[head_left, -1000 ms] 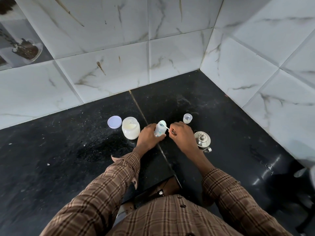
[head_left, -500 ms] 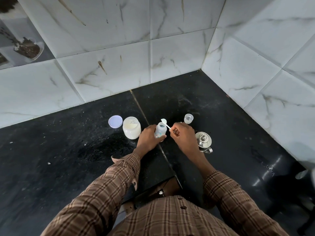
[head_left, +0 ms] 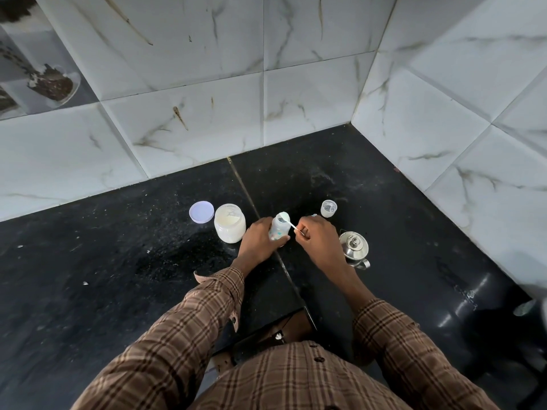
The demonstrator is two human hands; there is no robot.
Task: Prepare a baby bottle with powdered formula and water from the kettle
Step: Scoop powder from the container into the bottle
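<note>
The left hand (head_left: 260, 236) grips the baby bottle (head_left: 278, 229) upright on the desk (head_left: 118, 276); right hand (head_left: 315, 236) fingers pinch a white scoop (head_left: 285, 218) over its mouth.

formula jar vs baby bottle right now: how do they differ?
The jar is wider and squatter; the bottle is slim. The jar stands free on the counter; the bottle is gripped by the left hand. The jar shows white powder and plain walls; the bottle has small coloured prints. The scoop, held by the right hand, is over the bottle, not the jar. Both are open, upright and pale.
</note>
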